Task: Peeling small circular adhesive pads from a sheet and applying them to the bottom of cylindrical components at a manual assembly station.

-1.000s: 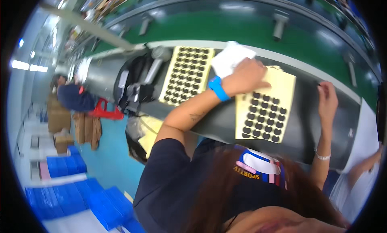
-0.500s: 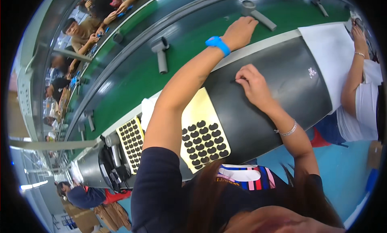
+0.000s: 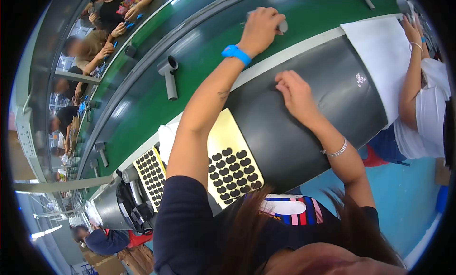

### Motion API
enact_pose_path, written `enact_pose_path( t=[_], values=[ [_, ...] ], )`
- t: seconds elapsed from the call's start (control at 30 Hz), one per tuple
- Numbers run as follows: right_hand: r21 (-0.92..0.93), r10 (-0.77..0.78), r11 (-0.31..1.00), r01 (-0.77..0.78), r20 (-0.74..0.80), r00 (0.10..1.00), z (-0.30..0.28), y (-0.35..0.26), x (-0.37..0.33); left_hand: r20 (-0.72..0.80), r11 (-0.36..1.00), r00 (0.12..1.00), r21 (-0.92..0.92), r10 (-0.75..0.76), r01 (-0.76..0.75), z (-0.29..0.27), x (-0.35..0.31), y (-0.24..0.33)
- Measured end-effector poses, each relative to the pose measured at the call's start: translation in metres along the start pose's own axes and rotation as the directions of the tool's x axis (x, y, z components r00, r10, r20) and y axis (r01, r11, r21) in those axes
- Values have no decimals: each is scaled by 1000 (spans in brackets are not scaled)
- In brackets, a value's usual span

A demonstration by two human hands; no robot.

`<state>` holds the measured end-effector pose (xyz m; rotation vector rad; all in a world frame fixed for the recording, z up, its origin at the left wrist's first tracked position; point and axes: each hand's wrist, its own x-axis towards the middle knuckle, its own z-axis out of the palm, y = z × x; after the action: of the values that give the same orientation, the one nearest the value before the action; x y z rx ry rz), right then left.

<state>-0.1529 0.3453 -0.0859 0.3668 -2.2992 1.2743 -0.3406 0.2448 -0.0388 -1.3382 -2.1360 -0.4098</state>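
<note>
My left hand (image 3: 260, 31), with a blue wristband, reaches over the green conveyor belt (image 3: 209, 61). Its fingers wrap round a grey hair dryer body (image 3: 283, 27); most of this is hidden by the hand, and the rounded handle end shows at the right. Over the black table mat (image 3: 266, 127), my right hand (image 3: 298, 95) is closed in a pinch. A small black pad shows only as a dark speck at its fingertips. Nearest my left arm lies a yellow sheet (image 3: 218, 135) with rows of black notched round pads, partly covered by the forearm.
Another grey hair dryer body (image 3: 171, 85) lies on the belt. A second pad sheet (image 3: 150, 180) and a black bag (image 3: 127, 199) are at the left. At the right, a white cloth (image 3: 375, 56) covers the table beside a co-worker's arm (image 3: 408, 96). Several people work across the belt.
My left hand has moved up and left onto the hair dryer body and closed round it. The other body on the belt has shifted left. My right hand keeps its pinch.
</note>
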Motion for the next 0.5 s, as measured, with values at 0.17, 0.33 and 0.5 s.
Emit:
enact_pose_path(
  t=[0.17, 0.33, 0.5],
  values=[
    [20, -19, 1000, 20, -58, 998, -3, 20, 3, -176, 873, 902, -377, -395, 308, -84, -50, 46],
    [-14, 90, 996, -94, -174, 981, -5, 8, 3, -98, 534, 743, -757, -662, 376, -155, -112, 101],
    [258, 128, 962, -89, -137, 982, -1, -56, -8, -23, 394, 721, -849, -692, 352, -205, -177, 148]
  ],
)
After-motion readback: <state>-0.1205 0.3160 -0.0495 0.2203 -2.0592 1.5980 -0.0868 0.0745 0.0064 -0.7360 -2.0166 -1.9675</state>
